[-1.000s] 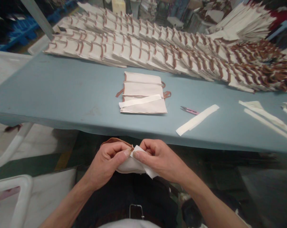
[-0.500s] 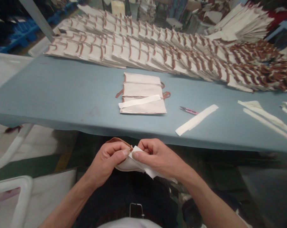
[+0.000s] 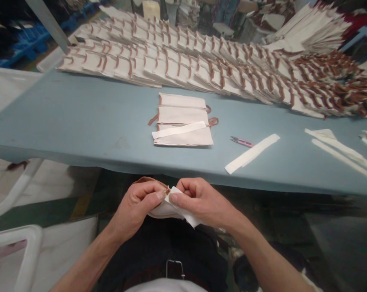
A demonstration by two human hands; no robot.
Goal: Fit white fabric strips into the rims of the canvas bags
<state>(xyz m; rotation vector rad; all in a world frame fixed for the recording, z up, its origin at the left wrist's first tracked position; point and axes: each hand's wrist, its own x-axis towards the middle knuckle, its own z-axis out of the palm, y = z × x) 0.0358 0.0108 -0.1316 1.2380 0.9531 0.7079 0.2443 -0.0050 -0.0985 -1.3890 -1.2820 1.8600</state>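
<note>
My left hand [image 3: 137, 205] and my right hand [image 3: 198, 200] meet in front of my lap, below the near edge of the blue table [image 3: 80, 121]. Both pinch a small white cloth piece with a brown trim [image 3: 168, 209], thumbs and forefingers pressed together at its top edge. A white strip of it hangs out under my right hand. On the table straight ahead lies a short stack of cream cloth pouches with brown straps [image 3: 183, 119], a loose white strip across it.
Small pink thread snips [image 3: 242, 141] and a white fabric strip [image 3: 252, 153] lie right of the stack. More white strips [image 3: 338, 152] lie far right. Rows of overlapped cream pouches [image 3: 201, 56] cover the table's far side. White bins [image 3: 22, 247] stand at my left.
Almost nothing: my hands stay pinched on the cloth piece, with the white strip under my right hand shifting slightly.
</note>
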